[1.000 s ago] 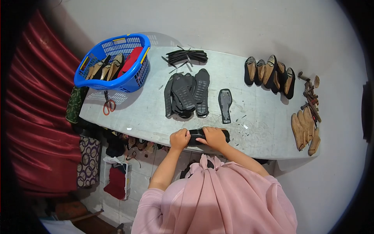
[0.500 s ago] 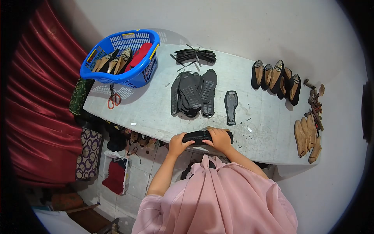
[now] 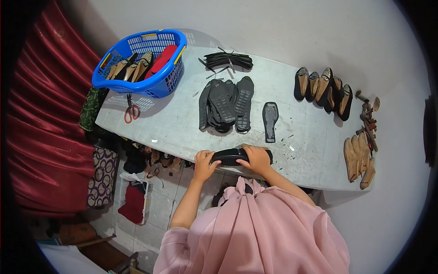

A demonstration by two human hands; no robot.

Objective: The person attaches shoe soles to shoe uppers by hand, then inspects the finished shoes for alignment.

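Note:
Both hands grip a black shoe [image 3: 228, 157] lying sideways at the table's front edge, its side turned toward me. My left hand [image 3: 205, 164] is closed round the left end, thumb on the near face. My right hand [image 3: 256, 160] is wrapped over the right part, and a dark end sticks out beyond its fingers. Just behind them a single black shoe sole [image 3: 270, 121] lies flat among dark scraps. A pile of black soles [image 3: 223, 105] is heaped left of it. Farther back lies a tied bundle of thin black strips [image 3: 229, 60].
A blue basket [image 3: 155, 87] with shoes and something red stands at the left back. Orange-handled scissors [image 3: 132, 113] lie near it. Finished-looking black flats [image 3: 325, 86] line the right back. Wooden shoe lasts [image 3: 358, 155] and a hammer [image 3: 365, 98] sit at the right edge.
The shoe has rolled slightly in my hands, showing more of its near face. Both hands keep hold of it, and the whole view has shifted slightly.

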